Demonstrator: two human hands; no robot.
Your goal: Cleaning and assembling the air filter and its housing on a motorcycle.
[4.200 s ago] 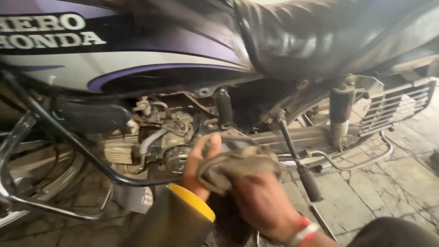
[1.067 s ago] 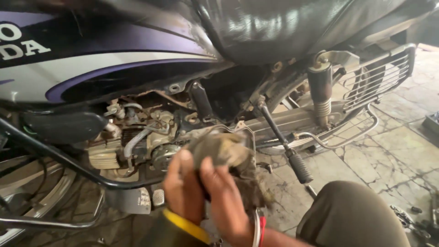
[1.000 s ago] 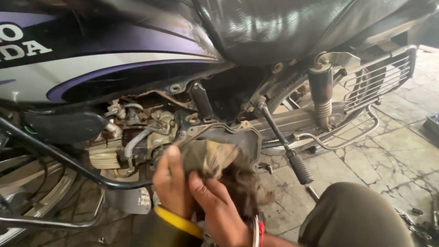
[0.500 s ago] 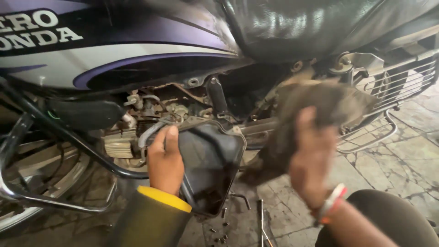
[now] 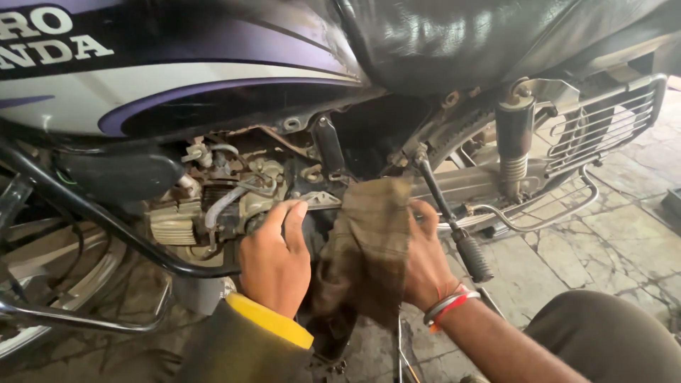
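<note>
I look down at the side of a purple and white motorcycle (image 5: 213, 78) with its engine (image 5: 234, 198) exposed. My left hand (image 5: 273, 259), in an olive sleeve with a yellow cuff, rests fingers-up against a dark part below the engine. My right hand (image 5: 425, 259), with red and white bands at the wrist, grips a dirty brown rag (image 5: 369, 248) that hangs down between both hands. The rag covers the dark part my left hand touches, so its shape is hidden.
A kick-start lever (image 5: 454, 220) with a black rubber tip slants down just right of my right hand. A black crash guard tube (image 5: 106, 227) curves at the left. Rear shock (image 5: 514, 142), metal grille (image 5: 603, 120) and cracked stone floor (image 5: 603, 241) lie to the right. My knee (image 5: 610, 340) is at the lower right.
My right hand has swung the rag back from the upper right down to the middle, beside my left hand. The left hand stays on the dark part by the engine.
</note>
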